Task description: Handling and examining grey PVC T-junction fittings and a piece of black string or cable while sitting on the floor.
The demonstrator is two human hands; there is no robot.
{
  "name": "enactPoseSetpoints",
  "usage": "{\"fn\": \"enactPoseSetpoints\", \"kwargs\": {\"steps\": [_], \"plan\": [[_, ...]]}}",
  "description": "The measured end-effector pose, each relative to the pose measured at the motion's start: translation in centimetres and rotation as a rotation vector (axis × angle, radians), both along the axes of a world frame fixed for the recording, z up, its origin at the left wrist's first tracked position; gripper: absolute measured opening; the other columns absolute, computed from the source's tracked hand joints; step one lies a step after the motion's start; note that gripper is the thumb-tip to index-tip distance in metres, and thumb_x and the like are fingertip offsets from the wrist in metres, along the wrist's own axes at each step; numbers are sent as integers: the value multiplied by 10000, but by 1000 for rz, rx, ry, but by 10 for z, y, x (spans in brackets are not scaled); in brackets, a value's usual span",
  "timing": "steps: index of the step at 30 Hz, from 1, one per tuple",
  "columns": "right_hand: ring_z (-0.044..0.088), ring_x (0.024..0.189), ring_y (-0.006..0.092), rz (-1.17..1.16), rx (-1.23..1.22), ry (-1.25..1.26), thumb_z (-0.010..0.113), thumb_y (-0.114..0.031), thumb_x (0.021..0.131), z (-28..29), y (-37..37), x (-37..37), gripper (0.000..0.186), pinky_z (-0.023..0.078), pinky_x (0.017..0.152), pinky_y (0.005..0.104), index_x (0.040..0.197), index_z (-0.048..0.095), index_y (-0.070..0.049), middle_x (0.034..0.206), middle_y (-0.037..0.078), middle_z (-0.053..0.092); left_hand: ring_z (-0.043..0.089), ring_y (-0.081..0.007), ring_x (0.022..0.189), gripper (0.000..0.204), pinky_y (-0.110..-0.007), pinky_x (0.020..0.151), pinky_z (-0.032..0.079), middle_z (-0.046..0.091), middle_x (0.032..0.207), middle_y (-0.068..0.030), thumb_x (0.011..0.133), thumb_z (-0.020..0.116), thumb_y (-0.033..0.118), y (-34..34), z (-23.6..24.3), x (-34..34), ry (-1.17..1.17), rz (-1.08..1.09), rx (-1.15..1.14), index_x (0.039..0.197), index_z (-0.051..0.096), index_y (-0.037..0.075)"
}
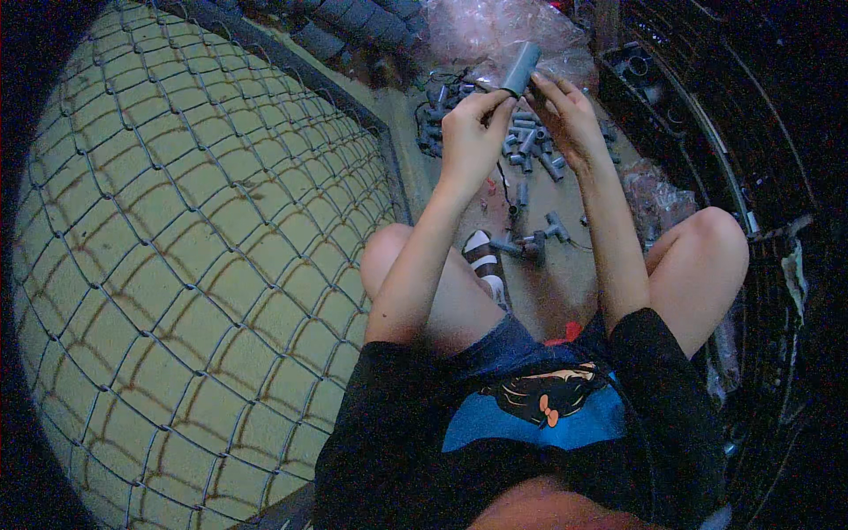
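Note:
My left hand (474,141) pinches the lower end of a short grey pipe piece (523,64), held tilted above a pile of grey fittings. A dark, thin piece beside the pipe's lower end is partly hidden by the fingers. My right hand (565,115) is raised at the pipe's right, fingers loosely spread and their tips at its side. Below lie many grey pipe tees and short sleeves (549,168), with dark cords among them. A grey tee (555,228) lies nearer my bent legs.
Chain-link mesh (203,265) over a pale green surface fills the left. Clear plastic bags lie at the back (486,26) and right (658,199). Dark grey stacked rolls (353,26) sit at back left. A dark rack (654,88) runs along the right. My sandaled foot (481,256) is below the fittings.

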State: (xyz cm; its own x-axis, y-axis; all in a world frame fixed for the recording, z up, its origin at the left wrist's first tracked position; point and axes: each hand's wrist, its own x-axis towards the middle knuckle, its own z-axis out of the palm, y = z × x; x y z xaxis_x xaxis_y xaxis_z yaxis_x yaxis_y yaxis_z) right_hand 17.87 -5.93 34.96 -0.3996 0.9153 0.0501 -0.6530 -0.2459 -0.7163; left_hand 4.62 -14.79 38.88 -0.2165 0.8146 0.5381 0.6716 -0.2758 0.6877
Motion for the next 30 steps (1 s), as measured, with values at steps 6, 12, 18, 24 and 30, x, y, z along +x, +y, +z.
{"fn": "enactPoseSetpoints", "kwargs": {"steps": [6, 12, 18, 24, 30], "plan": [[630, 1074, 200, 0, -38, 55, 669, -125, 914, 1, 3, 3, 275, 508, 962, 312, 1144, 587, 3, 1119, 105, 650, 689, -253, 815, 224, -323, 728, 513, 701, 961, -171, 865, 627, 72, -2, 4, 1, 109, 28, 63, 1070, 699, 18], [645, 1044, 201, -44, 32, 2, 682, -130, 906, 5, 1, 6, 265, 509, 957, 319, 1134, 592, -29, 1102, 98, 660, 699, -173, 741, 175, -289, 680, 532, 724, 837, -115, 873, 643, 72, -9, 16, -2, -130, 97, -83, 1021, 718, 16], [655, 1025, 212, -37, 56, 2, 700, -128, 891, 9, -2, 7, 316, 516, 948, 340, 1165, 568, -40, 1093, 106, 663, 675, -107, 707, 153, -265, 650, 533, 727, 812, -88, 876, 668, 81, -6, 18, -4, -241, 125, -53, 1001, 724, 13], [658, 1005, 224, -98, -2, 31, 708, -120, 884, 10, 0, 11, 326, 533, 917, 339, 1144, 543, -12, 1084, 132, 656, 694, -146, 754, 148, -272, 702, 533, 731, 859, -116, 847, 708, 98, -8, 18, -4, -114, 72, -30, 964, 729, 8], [652, 965, 200, -103, -4, -22, 707, -167, 895, 10, -6, 5, 281, 540, 858, 320, 1069, 539, -24, 1081, 112, 648, 667, -126, 820, 191, -269, 741, 511, 734, 939, -94, 871, 706, 138, -8, 14, 5, -119, 55, 61, 1020, 728, 20]]}}
